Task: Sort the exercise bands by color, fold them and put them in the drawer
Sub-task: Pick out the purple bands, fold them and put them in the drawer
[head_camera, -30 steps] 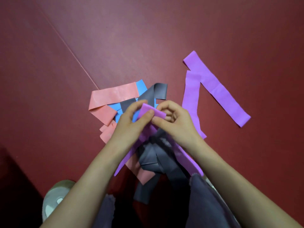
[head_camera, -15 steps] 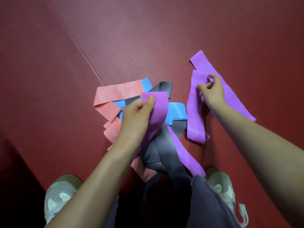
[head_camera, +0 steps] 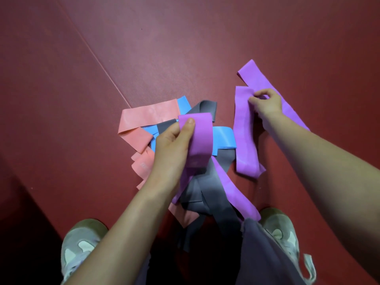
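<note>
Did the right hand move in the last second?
Yes. The right hand left the mixed pile and went right to the separate purple bands, which it now pinches.

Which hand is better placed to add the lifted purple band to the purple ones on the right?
Probably the left hand: it grips that purple band. The right hand is busy pinching the purple pile.

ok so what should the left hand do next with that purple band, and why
Probably pull it up and across to the right. The left hand pinches the purple band above the mixed pile, its tail trailing over the grey bands, while the right hand holds the separate purple bands.
</note>
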Action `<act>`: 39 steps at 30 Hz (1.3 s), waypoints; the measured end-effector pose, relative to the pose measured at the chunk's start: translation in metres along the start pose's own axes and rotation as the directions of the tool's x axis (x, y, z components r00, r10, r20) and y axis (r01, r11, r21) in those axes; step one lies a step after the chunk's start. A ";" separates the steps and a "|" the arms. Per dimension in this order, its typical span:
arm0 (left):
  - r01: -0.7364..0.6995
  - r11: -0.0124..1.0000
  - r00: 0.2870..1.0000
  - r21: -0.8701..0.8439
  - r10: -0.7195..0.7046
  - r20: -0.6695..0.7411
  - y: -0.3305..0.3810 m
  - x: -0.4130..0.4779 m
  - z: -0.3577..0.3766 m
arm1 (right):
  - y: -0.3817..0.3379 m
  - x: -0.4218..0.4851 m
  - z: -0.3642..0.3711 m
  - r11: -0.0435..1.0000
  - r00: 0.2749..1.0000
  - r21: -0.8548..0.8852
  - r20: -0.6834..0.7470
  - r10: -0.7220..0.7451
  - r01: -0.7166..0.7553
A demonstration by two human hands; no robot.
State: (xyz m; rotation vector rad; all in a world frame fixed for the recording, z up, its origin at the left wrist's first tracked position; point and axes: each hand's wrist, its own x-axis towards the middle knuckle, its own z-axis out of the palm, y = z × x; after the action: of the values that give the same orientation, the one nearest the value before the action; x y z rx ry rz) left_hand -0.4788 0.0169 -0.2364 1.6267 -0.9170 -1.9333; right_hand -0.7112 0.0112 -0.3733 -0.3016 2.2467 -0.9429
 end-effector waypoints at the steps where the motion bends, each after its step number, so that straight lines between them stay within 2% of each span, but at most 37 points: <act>1: 0.000 1.000 1.000 0.007 0.000 -0.002 0.000 0.000 -0.001 | -0.001 -0.001 0.000 1.000 1.000 0.007 0.007 0.011 -0.011; 3: 0.008 1.000 1.000 0.010 -0.008 -0.006 -0.001 0.001 -0.003 | -0.002 -0.004 0.002 1.000 1.000 0.018 0.014 0.023 -0.024; 5: 0.013 1.000 1.000 0.013 -0.012 -0.013 -0.003 0.001 -0.005 | -0.007 -0.014 0.005 1.000 0.999 0.003 -0.014 -0.030 0.031; 7: 0.002 1.000 0.999 0.022 -0.002 -0.038 -0.003 0.002 -0.008 | -0.013 -0.031 0.007 0.980 0.984 -0.089 -0.021 -0.179 0.176; 9: -0.007 1.000 0.997 0.028 0.009 -0.077 -0.003 0.005 -0.012 | -0.021 -0.058 0.006 0.931 0.940 -0.131 0.071 -0.334 0.341; 11: -0.025 0.999 0.992 0.036 0.029 -0.125 -0.002 0.007 -0.015 | -0.029 -0.094 0.004 0.908 0.890 -0.010 0.203 -0.409 0.419; 15: -0.080 0.993 0.979 0.086 0.094 -0.178 -0.002 0.009 -0.018 | -0.044 -0.155 -0.014 0.880 0.803 0.159 0.362 -0.474 0.448; 18: -0.107 0.992 0.981 0.067 0.117 -0.153 -0.001 0.009 -0.017 | -0.054 -0.187 -0.024 0.879 0.797 0.274 0.378 -0.471 0.389; 21: -0.131 0.991 0.986 0.037 0.134 -0.094 -0.001 0.004 -0.013 | -0.054 -0.201 -0.012 0.882 0.841 0.389 0.353 -0.410 0.267; 24: -0.130 0.991 0.991 -0.042 0.129 -0.033 0.002 -0.001 -0.007 | -0.051 -0.203 0.005 0.888 0.882 0.421 0.327 -0.340 0.186; 29: -0.052 0.986 0.996 -0.155 0.063 0.065 0.010 -0.005 -0.002 | -0.054 -0.201 0.012 0.887 0.908 0.425 0.274 -0.316 0.180; 32: -0.103 0.989 0.986 -0.109 0.116 0.121 0.010 -0.010 0.000 | -0.056 -0.203 0.012 0.874 0.913 0.457 0.264 -0.312 0.166; 36: -0.196 0.981 0.977 -0.007 0.196 0.079 0.007 -0.011 0.000 | -0.056 -0.207 0.010 0.843 0.908 0.524 0.284 -0.308 0.122; 39: -0.204 0.979 0.978 0.001 0.204 0.041 0.011 -0.008 -0.002 | -0.044 -0.206 0.007 0.836 0.878 0.547 0.376 -0.296 0.048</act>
State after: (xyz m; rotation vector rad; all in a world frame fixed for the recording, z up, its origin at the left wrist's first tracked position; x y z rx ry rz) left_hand -0.4764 0.0145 -0.2231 1.4389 -1.0620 -1.8304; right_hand -0.5548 0.0678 -0.2438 -0.4307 1.4844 -1.3850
